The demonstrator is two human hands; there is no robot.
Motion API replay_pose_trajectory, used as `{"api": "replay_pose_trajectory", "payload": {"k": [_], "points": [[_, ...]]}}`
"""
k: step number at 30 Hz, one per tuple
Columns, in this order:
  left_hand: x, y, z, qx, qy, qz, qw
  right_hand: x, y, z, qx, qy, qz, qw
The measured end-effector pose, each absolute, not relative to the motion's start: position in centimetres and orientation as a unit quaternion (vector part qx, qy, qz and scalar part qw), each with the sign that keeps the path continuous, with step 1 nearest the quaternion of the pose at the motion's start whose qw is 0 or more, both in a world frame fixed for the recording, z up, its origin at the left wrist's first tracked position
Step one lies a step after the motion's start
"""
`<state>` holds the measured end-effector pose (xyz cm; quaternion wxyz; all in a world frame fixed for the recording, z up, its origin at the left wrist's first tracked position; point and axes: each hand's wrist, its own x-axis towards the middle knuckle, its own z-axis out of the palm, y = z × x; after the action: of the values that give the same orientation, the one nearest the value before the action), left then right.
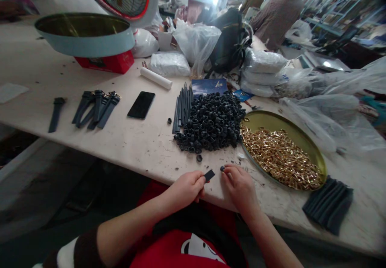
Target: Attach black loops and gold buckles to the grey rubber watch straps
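Near the table's front edge, my left hand (190,185) is closed around a dark strap (209,175); its flat end sticks out past the fingers, and the rest is hidden by the hand. Just to the right, my right hand (239,183) pinches a small dark loop (222,168) between thumb and fingertips. The strap end and the loop are apart. Beyond both hands lies a big heap of dark loops (211,121), with one loose loop (199,158) at its near side. Gold buckle parts (280,155) fill an oval tray (320,155) to the right.
Straps with buckles (98,109) and a phone (141,105) lie to the left. Long thin strips (182,107) rest against the heap. A stack of dark straps (328,204) sits at the right edge. Behind are a scale (104,62), a white roll (156,78) and plastic bags (197,38).
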<state>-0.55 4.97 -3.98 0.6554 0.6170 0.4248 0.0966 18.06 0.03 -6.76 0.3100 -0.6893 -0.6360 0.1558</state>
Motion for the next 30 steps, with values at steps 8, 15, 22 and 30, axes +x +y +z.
{"api": "replay_pose_trajectory", "payload": {"k": [8,15,22,30], "points": [[-0.1,3.4,-2.5,0.787,0.404,0.128,0.448,15.5,-1.5,-4.3,-0.586,-0.327,0.546,0.502],[-1.2,2.2,-0.3,0.792,0.345,0.039,0.502,15.6,-3.1,-2.6,-0.581,-0.359,0.548,0.483],[-0.8,2.6,-0.6,0.75,0.345,0.125,0.551,15.0,-3.1,-2.9,-0.543,-0.382,0.586,0.464],[0.8,4.9,-2.0,0.724,0.393,0.131,0.551,27.7,4.3,-2.5,-0.763,-0.64,-0.044,0.081]]}}
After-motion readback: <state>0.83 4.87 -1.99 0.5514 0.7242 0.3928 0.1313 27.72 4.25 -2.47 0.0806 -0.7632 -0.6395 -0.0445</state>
